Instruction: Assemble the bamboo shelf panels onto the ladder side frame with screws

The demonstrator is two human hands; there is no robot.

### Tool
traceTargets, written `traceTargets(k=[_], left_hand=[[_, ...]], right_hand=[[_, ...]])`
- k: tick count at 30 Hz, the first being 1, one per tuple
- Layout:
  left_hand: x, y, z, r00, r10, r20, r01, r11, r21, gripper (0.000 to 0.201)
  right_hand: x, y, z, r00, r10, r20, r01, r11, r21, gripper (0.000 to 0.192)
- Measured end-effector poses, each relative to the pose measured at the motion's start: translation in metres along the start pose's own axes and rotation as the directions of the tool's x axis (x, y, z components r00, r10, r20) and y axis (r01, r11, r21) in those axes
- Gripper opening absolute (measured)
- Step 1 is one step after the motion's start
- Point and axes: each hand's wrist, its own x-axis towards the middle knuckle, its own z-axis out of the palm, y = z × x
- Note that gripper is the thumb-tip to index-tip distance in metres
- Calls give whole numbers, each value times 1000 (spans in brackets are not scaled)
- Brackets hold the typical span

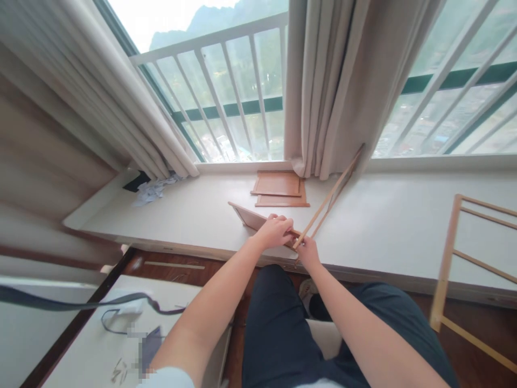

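Head view: person seated facing a window ledge (202, 215) that serves as worktop. Left hand (276, 231) is curled over the near edge of a tilted wooden panel (252, 218), fingers closed on it. Right hand (307, 252) pinches the lower end of a pair of thin wooden slats (329, 199), which run up and away to lean against the curtain (331, 86). Panel and slat ends meet between the two hands, at the front lip of the ledge.

Findings, risk:
- Slats are long and slender and are held only at one end. In my judgement, any twist at the hand could bend or snap them, or let the far end slide along the curtain.
- Panel stands on one edge close to the ledge lip; a loosened grip would likely tip it off toward the knees.
- Two flat panels (278, 188) lie just behind, near the curtain hem; a swung slat could knock them.

Findings, room:
- Ledge is open to the left as far as a scatter of paper scraps (155, 188).
- A wooden frame (448, 258) leans at the right, well apart.
- Window rails (226, 81) close off the far side.
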Motion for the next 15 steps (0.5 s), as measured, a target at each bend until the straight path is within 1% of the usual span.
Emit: traceTargets(k=[2, 5, 6, 7, 8, 9, 11, 13, 15], left_hand=[[-5, 3, 2, 1000, -5, -28, 4, 999, -43, 17], [-14, 8, 0, 993, -21, -114, 8, 993, -115, 23], [-18, 10, -2, 986, -56, -157, 36, 991, -126, 25], [-24, 13, -3, 969, -112, -221, 80, 986, -150, 27], [-31, 15, -4, 938, -188, -292, 136, 973, -188, 29], [-39, 18, -5, 892, -269, -363, 191, 952, -238, 31], [-59, 23, -2, 777, -416, -472, 262, 896, -359, 34], [-86, 27, 6, 662, -530, -530, 275, 830, -486, 36], [-118, 26, 18, 545, -641, -540, 265, 743, -614, 36]], right_hand=[[-4, 0, -3, 999, 7, 34, -7, 1000, -4, 43], [-7, 5, -7, 999, 12, 45, -8, 997, -76, 46], [-7, 7, -7, 999, 38, 20, -36, 994, -108, 47], [-6, 9, -8, 998, 58, 0, -57, 990, -132, 47], [-6, 11, -8, 997, 75, -20, -77, 986, -150, 48], [-6, 12, -8, 996, 86, -36, -91, 983, -160, 49], [-6, 15, -9, 993, 96, -61, -106, 979, -175, 52], [-6, 16, -10, 993, 88, -75, -101, 976, -193, 57], [-6, 17, -11, 993, 84, -84, -100, 972, -211, 61]])
